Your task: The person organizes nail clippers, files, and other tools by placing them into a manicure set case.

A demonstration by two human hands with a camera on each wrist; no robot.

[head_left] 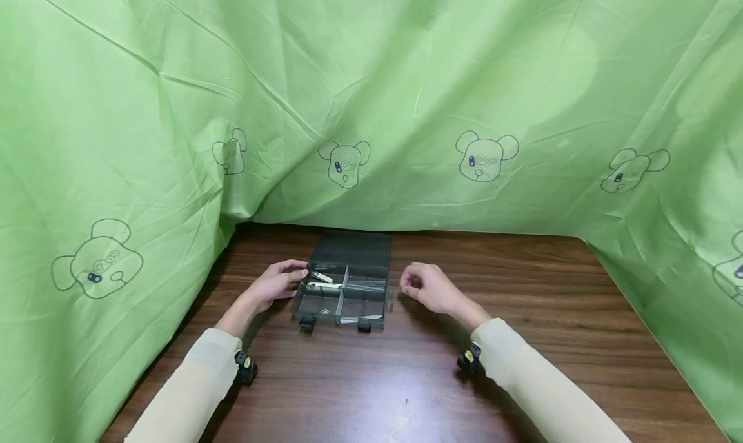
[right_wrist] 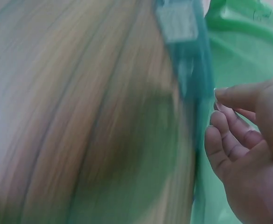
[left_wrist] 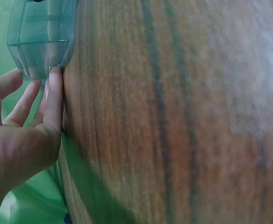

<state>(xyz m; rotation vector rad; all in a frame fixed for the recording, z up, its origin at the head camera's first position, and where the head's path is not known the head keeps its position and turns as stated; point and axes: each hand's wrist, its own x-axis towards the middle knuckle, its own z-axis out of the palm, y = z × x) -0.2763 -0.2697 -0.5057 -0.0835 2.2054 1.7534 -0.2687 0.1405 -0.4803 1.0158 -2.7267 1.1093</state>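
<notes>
A clear grey plastic compartment box [head_left: 340,307] stands on the table with its dark lid [head_left: 355,248] folded back behind it. In its upper left compartment lie a short silvery piece with a dark end [head_left: 321,276] and a long pale strip [head_left: 325,286]. A flat silvery piece [head_left: 361,318] shows in the lower right compartment. My left hand [head_left: 278,280] touches the box's left end, fingers nearly straight in the left wrist view. Beside the right end, my right hand [head_left: 427,288] has its fingers curled and the thumb tip against the index; no object shows between them.
Two black latches [head_left: 364,325] hang on the box's front side. The brown wood-grain table [head_left: 348,385] is bordered by a green cloth [head_left: 406,108] with bear outlines at the back and sides. A small black device [head_left: 246,367] sits at each wrist.
</notes>
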